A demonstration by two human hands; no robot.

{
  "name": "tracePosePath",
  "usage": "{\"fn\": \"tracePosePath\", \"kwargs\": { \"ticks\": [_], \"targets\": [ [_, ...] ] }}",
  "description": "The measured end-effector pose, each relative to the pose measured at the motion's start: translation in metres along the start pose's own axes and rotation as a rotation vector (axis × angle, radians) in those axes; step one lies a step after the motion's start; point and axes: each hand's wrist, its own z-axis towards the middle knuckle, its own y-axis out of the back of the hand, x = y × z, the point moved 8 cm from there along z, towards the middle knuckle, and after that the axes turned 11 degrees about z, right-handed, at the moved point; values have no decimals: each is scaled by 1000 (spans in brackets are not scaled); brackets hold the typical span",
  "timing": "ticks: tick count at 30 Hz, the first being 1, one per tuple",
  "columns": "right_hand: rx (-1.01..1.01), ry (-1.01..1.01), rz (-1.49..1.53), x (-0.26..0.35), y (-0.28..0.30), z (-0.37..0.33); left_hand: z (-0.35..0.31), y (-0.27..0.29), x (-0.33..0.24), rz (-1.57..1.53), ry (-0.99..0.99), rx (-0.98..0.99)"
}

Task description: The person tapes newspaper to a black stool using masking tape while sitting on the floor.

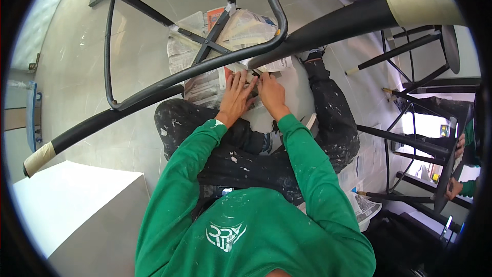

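- Nearest you, your green sleeves (307,174) run forward from the lower edge over your crossed legs in dark, paint-flecked trousers (241,159); you sit on the floor, which puts the work low and within easy reach.
- Your forearms converge, so both hands meet at one small spot just beyond your knees.
- Your left hand (236,97) lies palm down with the fingers spread and stretched forward, flat on the newspaper (205,84); it holds nothing, and seems to pin the paper in place.
- Your right hand (271,95) sits just beside it, fingers curled toward the lower end of the black chair leg (333,25). Whether it pinches something small there I cannot tell; the fingertips are hidden by the leg.
- That leg rises from the spot at your fingertips to the upper right, where pale masking tape (420,2) wraps its foot. The chair looks upturned, probably to bring the legs within reach.
- A second black leg (102,123) crosses to the left, its end also taped (38,159).
- Farther off, more newspaper sheets (246,25) lie on the pale floor (77,61) beneath the black metal frame (195,66), most likely to shield it from spatter.
- At the far right, another person's hand (453,187) holds a different black chair (435,154).
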Motion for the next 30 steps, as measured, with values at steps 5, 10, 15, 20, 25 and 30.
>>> {"fn": "tracePosePath", "kwargs": {
  "ticks": [5,10,15,20,25,30],
  "targets": [
    [95,27,209,-8,14,-16,0,-8,-1,1,29,39],
    [96,-82,105,-29,13,-14,-1,-3,-5,43,8,5],
    [30,-134,133,-35,-2,0,0,-2,-7,81,13,-23],
    [-15,-187,193,-37,-3,4,6,-12,-18,107,-73,-49],
    [-60,-190,200,-37,3,0,9,-18,-18,147,-129,-53],
    [-179,-102,246,-26,6,-6,9,-19,-16,164,-139,-14]
  ]
}}
